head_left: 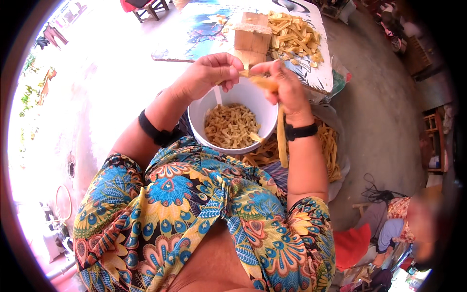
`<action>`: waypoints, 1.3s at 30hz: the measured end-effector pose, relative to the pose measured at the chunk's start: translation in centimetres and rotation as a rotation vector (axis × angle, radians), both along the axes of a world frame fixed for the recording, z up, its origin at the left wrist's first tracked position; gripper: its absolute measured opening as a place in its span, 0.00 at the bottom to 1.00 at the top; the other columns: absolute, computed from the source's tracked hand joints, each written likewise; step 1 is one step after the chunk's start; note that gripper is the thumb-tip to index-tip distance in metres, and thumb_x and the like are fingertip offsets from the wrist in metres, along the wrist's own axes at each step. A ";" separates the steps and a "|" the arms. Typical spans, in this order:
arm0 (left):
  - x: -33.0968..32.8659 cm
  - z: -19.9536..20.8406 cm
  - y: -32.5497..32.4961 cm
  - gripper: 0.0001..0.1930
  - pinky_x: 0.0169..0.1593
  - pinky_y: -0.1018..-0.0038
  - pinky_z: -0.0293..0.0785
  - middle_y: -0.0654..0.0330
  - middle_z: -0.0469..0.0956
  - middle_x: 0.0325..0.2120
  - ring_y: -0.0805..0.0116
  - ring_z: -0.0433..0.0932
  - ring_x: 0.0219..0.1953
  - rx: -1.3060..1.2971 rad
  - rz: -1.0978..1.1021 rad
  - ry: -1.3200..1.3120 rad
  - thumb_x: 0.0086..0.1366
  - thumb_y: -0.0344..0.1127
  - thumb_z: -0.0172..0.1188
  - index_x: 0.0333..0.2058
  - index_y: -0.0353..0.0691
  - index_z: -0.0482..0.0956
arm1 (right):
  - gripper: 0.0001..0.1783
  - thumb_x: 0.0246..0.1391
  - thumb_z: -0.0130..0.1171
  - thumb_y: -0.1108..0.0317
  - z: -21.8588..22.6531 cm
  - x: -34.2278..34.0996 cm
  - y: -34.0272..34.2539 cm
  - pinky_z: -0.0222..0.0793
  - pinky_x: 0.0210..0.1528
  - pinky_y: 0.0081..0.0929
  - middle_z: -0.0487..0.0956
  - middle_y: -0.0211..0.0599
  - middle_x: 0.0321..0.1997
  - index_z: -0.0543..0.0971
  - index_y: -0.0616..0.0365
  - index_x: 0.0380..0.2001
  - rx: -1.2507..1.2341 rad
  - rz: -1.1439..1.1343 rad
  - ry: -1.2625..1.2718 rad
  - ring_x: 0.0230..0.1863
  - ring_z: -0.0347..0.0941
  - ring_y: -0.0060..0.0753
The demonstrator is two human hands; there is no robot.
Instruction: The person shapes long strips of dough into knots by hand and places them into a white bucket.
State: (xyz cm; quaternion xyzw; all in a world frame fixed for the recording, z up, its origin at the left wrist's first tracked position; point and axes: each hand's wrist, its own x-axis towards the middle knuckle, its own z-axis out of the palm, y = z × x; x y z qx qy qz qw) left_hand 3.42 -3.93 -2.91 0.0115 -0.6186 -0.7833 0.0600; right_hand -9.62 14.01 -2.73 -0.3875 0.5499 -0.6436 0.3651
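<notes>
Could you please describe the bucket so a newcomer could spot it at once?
Find the printed table at the top of the view. Just this side of it, below the left hand and right hand, is a round white bucket. Unlike the long strips to its right, it has a smooth rim and contains short yellowish pieces.

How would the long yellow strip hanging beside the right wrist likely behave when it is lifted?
The long yellow strip is probably flexible rather than rigid, as it droops from the right hand past the black wristband. Being narrow and seemingly thin, it is likely light.
</notes>
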 end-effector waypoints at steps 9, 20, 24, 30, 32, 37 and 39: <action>0.8 0.6 2.0 0.07 0.39 0.84 0.69 0.67 0.74 0.31 0.81 0.73 0.34 -0.257 -0.053 0.039 0.60 0.29 0.56 0.37 0.37 0.71 | 0.25 0.55 0.52 0.48 -1.2 4.3 -0.5 0.51 0.15 0.11 0.68 0.24 0.16 0.79 0.63 0.31 0.026 0.105 -0.088 0.13 0.57 0.13; 1.5 0.3 2.8 0.06 0.22 0.88 0.58 0.70 0.72 0.24 0.86 0.65 0.21 0.161 -0.161 0.091 0.56 0.28 0.58 0.32 0.41 0.71 | 0.12 0.54 0.55 0.60 -0.3 6.8 0.4 0.45 0.16 0.10 0.67 0.17 0.16 0.78 0.56 0.25 -0.136 -0.062 -0.421 0.15 0.53 0.09; 2.2 0.1 3.0 0.04 0.22 0.88 0.57 0.70 0.70 0.22 0.85 0.64 0.20 0.139 -0.149 0.046 0.57 0.27 0.57 0.31 0.41 0.71 | 0.13 0.54 0.55 0.60 -1.1 6.2 0.8 0.44 0.17 0.10 0.67 0.17 0.16 0.77 0.55 0.22 -0.154 0.029 -0.383 0.15 0.53 0.09; 2.2 -1.4 1.4 0.10 0.28 0.83 0.66 0.66 0.74 0.25 0.81 0.70 0.25 -0.223 -0.095 -0.081 0.63 0.36 0.53 0.38 0.36 0.74 | 0.20 0.56 0.53 0.53 -0.9 3.4 1.2 0.48 0.18 0.13 0.62 0.19 0.13 0.73 0.57 0.18 0.136 0.005 0.038 0.15 0.54 0.11; 2.0 -2.4 0.2 0.21 0.43 0.75 0.71 0.58 0.78 0.33 0.72 0.76 0.36 -0.738 -0.026 -0.194 0.65 0.46 0.48 0.46 0.34 0.73 | 0.22 0.56 0.53 0.53 -1.2 2.6 1.0 0.52 0.19 0.17 0.63 0.22 0.14 0.72 0.60 0.19 0.177 -0.088 0.248 0.17 0.56 0.14; 1.1 -1.3 2.7 0.16 0.37 0.73 0.73 0.59 0.78 0.25 0.69 0.78 0.30 -0.756 0.091 0.185 0.65 0.40 0.49 0.45 0.36 0.74 | 0.19 0.55 0.54 0.56 -1.2 3.3 0.0 0.55 0.20 0.16 0.66 0.22 0.15 0.72 0.60 0.19 0.141 -0.193 0.507 0.18 0.58 0.12; 0.9 0.3 4.2 0.13 0.30 0.77 0.72 0.61 0.77 0.22 0.73 0.76 0.25 -0.532 -0.023 -0.005 0.63 0.33 0.50 0.45 0.35 0.72 | 0.17 0.55 0.55 0.58 -0.8 3.2 0.1 0.56 0.21 0.16 0.68 0.22 0.16 0.72 0.60 0.20 0.103 -0.226 0.518 0.19 0.59 0.12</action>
